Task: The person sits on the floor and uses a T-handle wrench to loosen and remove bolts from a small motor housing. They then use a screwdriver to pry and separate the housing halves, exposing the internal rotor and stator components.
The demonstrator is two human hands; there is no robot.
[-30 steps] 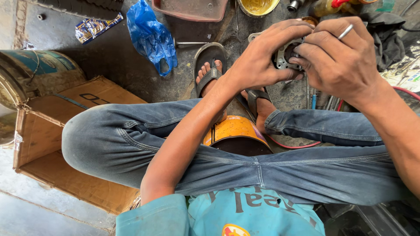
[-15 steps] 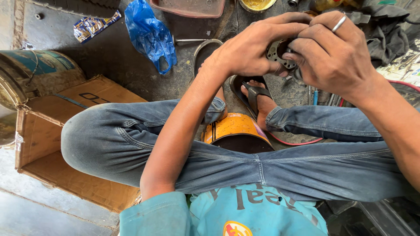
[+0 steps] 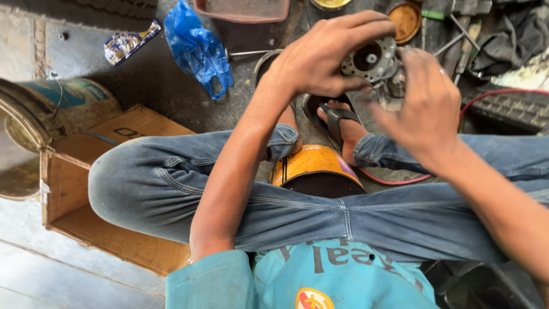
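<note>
I hold a round grey metal machine part (image 3: 370,58) with a ring of holes and a dark centre, raised above my feet. My left hand (image 3: 320,54) grips its rim from the left, fingers curled over the top. From the right, my right hand (image 3: 420,106) closes on the part's lower right side, where a smaller metal piece (image 3: 394,86) shows between the fingers. Under the hands are my sandalled feet (image 3: 337,123) and jeans-clad legs (image 3: 171,189), and I sit over a yellow tin (image 3: 311,166).
A cardboard box (image 3: 74,189) stands at my left knee, a rusty drum (image 3: 51,109) beyond it. A blue plastic bag (image 3: 197,48), a wrapper (image 3: 128,43), a red tray (image 3: 243,11), a rusty lid (image 3: 405,20), tools (image 3: 457,28) and dark cloth (image 3: 509,34) lie ahead.
Both hands stay on the metal part, and the right hand has turned and shifted lower on its right side. The view has tilted, so my feet and the yellow tin show more.
</note>
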